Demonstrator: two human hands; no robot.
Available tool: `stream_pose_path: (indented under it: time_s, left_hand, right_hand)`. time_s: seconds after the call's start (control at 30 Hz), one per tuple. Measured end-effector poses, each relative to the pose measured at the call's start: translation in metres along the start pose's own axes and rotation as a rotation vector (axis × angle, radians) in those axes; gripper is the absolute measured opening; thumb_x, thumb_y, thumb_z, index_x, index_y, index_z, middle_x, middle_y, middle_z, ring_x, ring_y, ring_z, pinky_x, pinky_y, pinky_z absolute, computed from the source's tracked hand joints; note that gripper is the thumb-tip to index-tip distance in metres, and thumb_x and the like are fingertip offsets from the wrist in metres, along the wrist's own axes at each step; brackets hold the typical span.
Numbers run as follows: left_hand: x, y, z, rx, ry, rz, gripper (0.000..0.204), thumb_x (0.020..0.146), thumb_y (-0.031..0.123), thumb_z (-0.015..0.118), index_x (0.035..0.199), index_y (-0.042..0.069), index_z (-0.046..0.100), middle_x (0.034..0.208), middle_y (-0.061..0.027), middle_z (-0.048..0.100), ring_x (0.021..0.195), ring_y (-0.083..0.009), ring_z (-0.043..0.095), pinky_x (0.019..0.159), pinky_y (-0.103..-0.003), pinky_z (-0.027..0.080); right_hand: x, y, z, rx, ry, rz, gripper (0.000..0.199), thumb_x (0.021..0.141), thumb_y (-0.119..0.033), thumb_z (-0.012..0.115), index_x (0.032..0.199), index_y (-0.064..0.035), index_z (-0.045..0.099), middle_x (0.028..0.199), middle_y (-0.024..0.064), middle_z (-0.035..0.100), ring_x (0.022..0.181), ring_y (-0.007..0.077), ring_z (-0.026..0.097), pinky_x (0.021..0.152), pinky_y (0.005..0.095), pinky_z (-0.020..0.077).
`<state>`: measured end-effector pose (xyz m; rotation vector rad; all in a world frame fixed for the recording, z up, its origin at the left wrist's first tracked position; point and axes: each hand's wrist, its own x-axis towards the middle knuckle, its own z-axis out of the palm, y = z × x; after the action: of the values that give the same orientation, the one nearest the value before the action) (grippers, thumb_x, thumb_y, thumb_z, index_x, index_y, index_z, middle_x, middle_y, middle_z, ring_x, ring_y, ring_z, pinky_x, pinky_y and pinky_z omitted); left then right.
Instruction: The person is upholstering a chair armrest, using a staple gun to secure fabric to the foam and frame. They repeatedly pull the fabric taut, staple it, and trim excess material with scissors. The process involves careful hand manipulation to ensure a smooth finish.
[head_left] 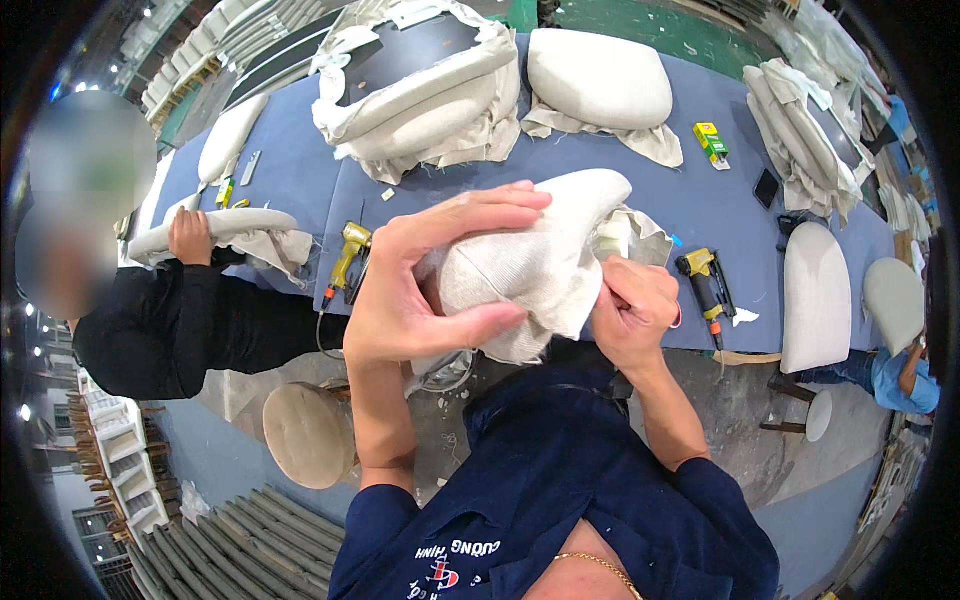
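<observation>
In front of my chest, above the table, is a cream fabric-covered chair cushion point(535, 250), seen end-on and tilted. My left hand point(405, 270) is wrapped round its left end, thumb on the near side and fingers over the far side. At its right, my right hand point(637, 308) is closed with the fingers curled in, gripping the loose fabric edge point(580, 300). The fingertips of that hand are partly hidden. More loose fabric hangs behind it, beside the cushion.
Yellow staple guns lie left point(347, 262) and right point(707, 290) on the blue table point(600, 170). Stacked covered panels point(425, 110), a cushion point(600, 80), a green-yellow box point(711, 145) and a phone point(766, 188) lie beyond. A co-worker's hand point(190, 237) holds a panel at left.
</observation>
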<state>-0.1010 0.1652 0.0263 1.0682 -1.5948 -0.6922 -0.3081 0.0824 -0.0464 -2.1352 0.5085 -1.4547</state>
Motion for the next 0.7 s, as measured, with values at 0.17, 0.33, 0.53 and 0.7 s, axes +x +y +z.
stream_pose_path:
  time_s: [0.17, 0.33, 0.53, 0.7]
  left_hand:
    - [-0.002, 0.005, 0.013, -0.002, 0.018, 0.036, 0.064, 0.054, 0.017, 0.080, 0.111, -0.011, 0.071, 0.116, -0.0250, 0.071, 0.120, -0.0393, 0.064, 0.111, -0.048, 0.041]
    - [-0.015, 0.015, 0.026, -0.015, 0.030, -0.025, 0.060, 0.047, 0.013, 0.080, 0.103, -0.007, 0.074, 0.109, -0.0231, 0.073, 0.115, -0.0395, 0.066, 0.109, -0.051, 0.043]
    - [-0.006, 0.012, 0.025, -0.054, -0.071, -0.003, 0.051, 0.052, 0.007, 0.083, 0.101, -0.001, 0.071, 0.111, -0.0183, 0.073, 0.121, -0.0389, 0.063, 0.108, -0.050, 0.043]
    - [-0.002, 0.002, 0.030, -0.142, -0.131, 0.050, 0.054, 0.049, 0.008, 0.085, 0.101, -0.001, 0.071, 0.107, -0.0238, 0.074, 0.124, -0.0429, 0.062, 0.113, -0.057, 0.035]
  right_hand:
    - [0.002, -0.004, -0.009, -0.008, -0.042, -0.140, 0.016, 0.070, 0.002, 0.071, 0.066, 0.0010, 0.056, 0.056, 0.0074, 0.045, 0.044, 0.0239, 0.047, 0.044, 0.0360, 0.0350]
    - [0.002, 0.000, -0.026, 0.020, -0.163, -0.234, 0.018, 0.066, -0.002, 0.076, 0.068, 0.0017, 0.059, 0.058, 0.0067, 0.046, 0.045, 0.0233, 0.046, 0.044, 0.0346, 0.0334]
    - [-0.023, -0.003, -0.032, 0.098, -0.170, 0.068, 0.014, 0.066, 0.004, 0.073, 0.067, 0.0029, 0.059, 0.055, 0.0060, 0.045, 0.043, 0.0214, 0.043, 0.043, 0.0335, 0.0310]
    - [-0.023, -0.001, -0.033, 0.089, -0.118, -0.047, 0.016, 0.065, 0.003, 0.073, 0.064, 0.0041, 0.057, 0.056, 0.0071, 0.045, 0.043, 0.0214, 0.042, 0.042, 0.0328, 0.0292]
